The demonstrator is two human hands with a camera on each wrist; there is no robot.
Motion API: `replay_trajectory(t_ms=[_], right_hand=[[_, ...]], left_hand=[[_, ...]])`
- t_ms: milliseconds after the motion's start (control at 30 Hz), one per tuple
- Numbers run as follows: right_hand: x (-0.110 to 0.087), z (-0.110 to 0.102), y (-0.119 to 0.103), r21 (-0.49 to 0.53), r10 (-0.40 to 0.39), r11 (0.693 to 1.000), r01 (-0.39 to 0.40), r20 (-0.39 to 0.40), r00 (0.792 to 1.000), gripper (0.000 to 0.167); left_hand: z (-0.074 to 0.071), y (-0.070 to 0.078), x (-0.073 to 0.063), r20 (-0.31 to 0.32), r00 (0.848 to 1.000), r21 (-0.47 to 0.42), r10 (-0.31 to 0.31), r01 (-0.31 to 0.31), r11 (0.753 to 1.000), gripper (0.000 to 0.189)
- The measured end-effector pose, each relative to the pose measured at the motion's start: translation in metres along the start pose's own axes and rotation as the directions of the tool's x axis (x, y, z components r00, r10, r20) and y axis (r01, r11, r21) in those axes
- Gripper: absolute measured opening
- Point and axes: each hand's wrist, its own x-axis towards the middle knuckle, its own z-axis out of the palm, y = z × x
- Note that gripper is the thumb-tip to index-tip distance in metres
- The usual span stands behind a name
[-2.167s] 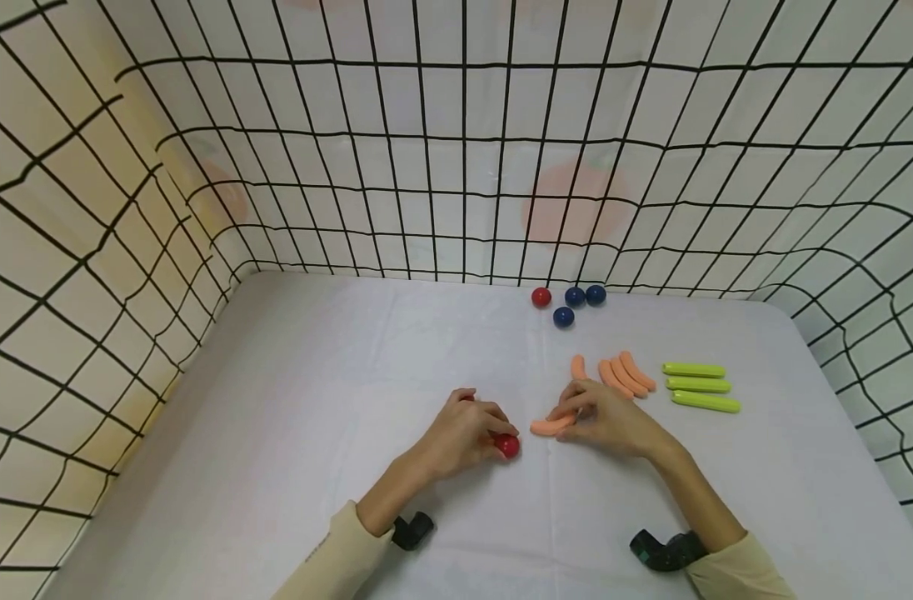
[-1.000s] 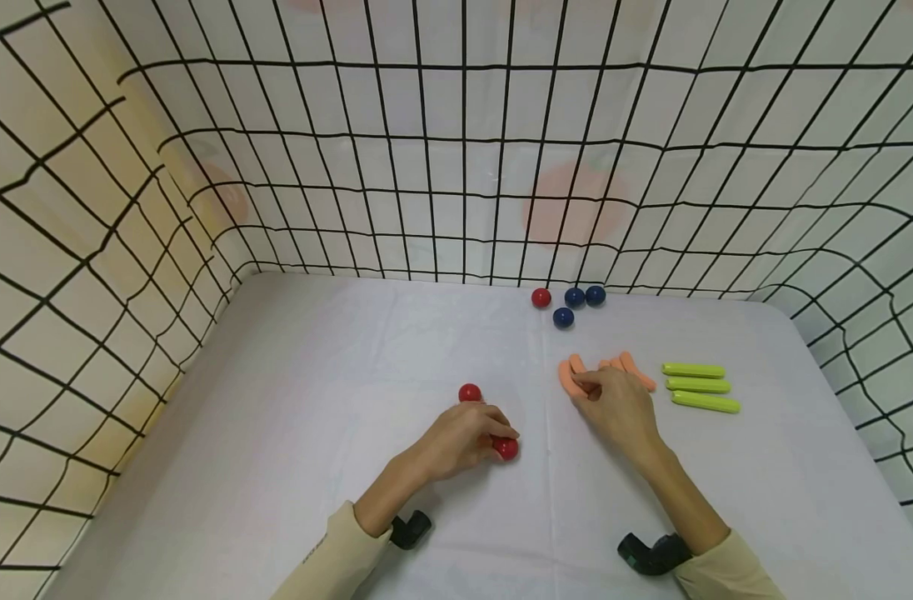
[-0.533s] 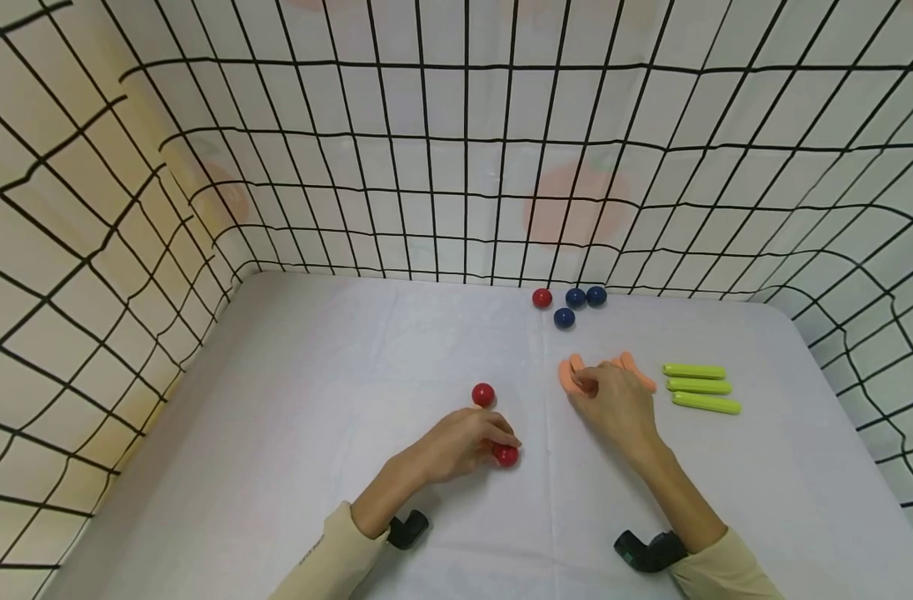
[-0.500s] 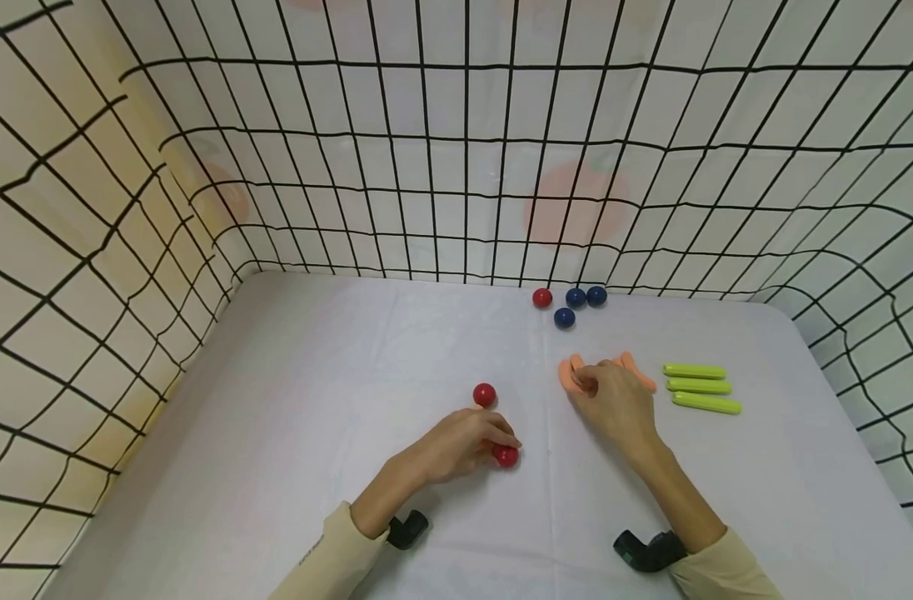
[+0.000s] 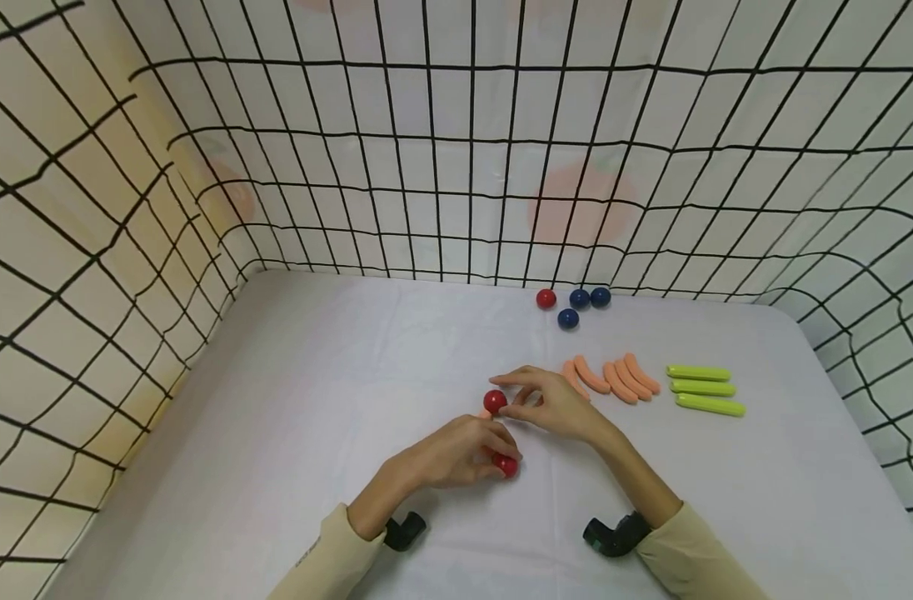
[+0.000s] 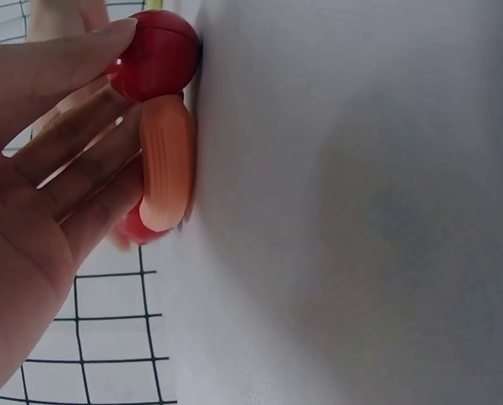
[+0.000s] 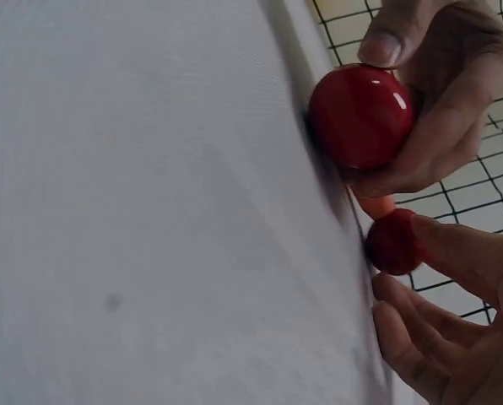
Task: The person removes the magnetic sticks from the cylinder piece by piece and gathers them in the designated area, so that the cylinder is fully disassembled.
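Observation:
My left hand [image 5: 456, 454] pinches a glossy red ball [image 5: 506, 465] between thumb and fingertip, on the white cloth. Alongside its other fingers lies an orange curved stick [image 6: 167, 160], shaped like a small sausage. Its near end meets the pinched ball, and a second red ball [image 5: 495, 402] sits by its far end. Around that second ball my right hand [image 5: 550, 404] has its thumb against the side and its index finger stretched past the far side. In the right wrist view the right thumb touches this ball and the other fingertips are just below it. Most of the stick is hidden in the head view.
Several orange sausage-like sticks [image 5: 620, 383] lie right of centre, with three lime-green sticks [image 5: 700, 388] beyond. At the back are another red ball [image 5: 546, 298] and three dark blue balls [image 5: 568, 318]. Black wire mesh [image 5: 471, 196] walls the back and sides.
The right hand has set an orange stick with the others and come left to the second red ball. That ball has moved right. The left hand keeps its ball, slightly nearer.

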Motion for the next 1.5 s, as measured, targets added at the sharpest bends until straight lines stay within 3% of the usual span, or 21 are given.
replay_trajectory(t_ms=[100, 233, 333, 467, 567, 700, 800, 900, 1000, 1233, 1500], right_hand=[[0.003, 0.004, 0.002, 0.017, 0.028, 0.999, -0.029, 0.027, 0.999, 0.04], [0.003, 0.006, 0.002, 0.019, 0.049, 0.999, -0.049, 0.006, 0.999, 0.037], [0.002, 0.006, 0.002, 0.035, 0.06, 0.998, -0.06, -0.005, 0.998, 0.036], [0.001, 0.007, 0.004, 0.056, 0.075, 0.996, -0.074, -0.019, 0.997, 0.035], [0.0, 0.008, 0.006, 0.052, 0.082, 0.995, -0.081, -0.031, 0.996, 0.034], [0.0, 0.009, 0.006, 0.042, 0.098, 0.994, -0.097, -0.041, 0.994, 0.032], [0.0, 0.01, 0.006, 0.048, 0.118, 0.992, -0.116, -0.039, 0.992, 0.031], [0.0, 0.011, 0.005, 0.065, 0.14, 0.988, -0.138, -0.037, 0.989, 0.031], [0.0, 0.011, 0.004, 0.078, 0.142, 0.987, -0.138, -0.038, 0.989, 0.032], [-0.001, 0.01, 0.005, 0.098, 0.133, 0.987, -0.126, -0.066, 0.989, 0.036], [-0.001, 0.009, 0.009, 0.099, 0.083, 0.992, -0.077, -0.061, 0.995, 0.035]], left_hand=[[0.001, -0.001, -0.001, 0.014, 1.0, -0.025, 0.001, 0.0, 1.0, 0.024], [0.001, -0.003, -0.003, 0.008, 1.0, -0.053, 0.003, -0.003, 0.999, 0.022], [0.002, -0.006, -0.004, -0.044, 0.999, -0.075, 0.014, -0.017, 0.997, 0.017], [0.003, -0.007, -0.004, -0.176, 0.984, -0.111, -0.005, -0.015, 0.994, 0.009], [0.003, -0.007, -0.003, -0.29, 0.955, -0.122, -0.06, 0.025, 0.992, 0.007], [0.005, -0.01, -0.003, -0.427, 0.892, -0.137, -0.15, 0.1, 0.986, 0.009], [0.007, -0.012, -0.003, -0.49, 0.847, -0.138, -0.205, 0.157, 0.978, 0.011], [0.008, -0.013, -0.002, -0.519, 0.823, -0.108, -0.232, 0.206, 0.973, 0.017], [0.008, -0.013, -0.001, -0.512, 0.819, -0.099, -0.258, 0.242, 0.965, 0.024], [0.008, -0.016, 0.005, -0.478, 0.829, -0.109, -0.288, 0.27, 0.957, 0.027], [0.007, -0.02, 0.017, -0.495, 0.81, -0.134, -0.315, 0.287, 0.949, 0.016]])
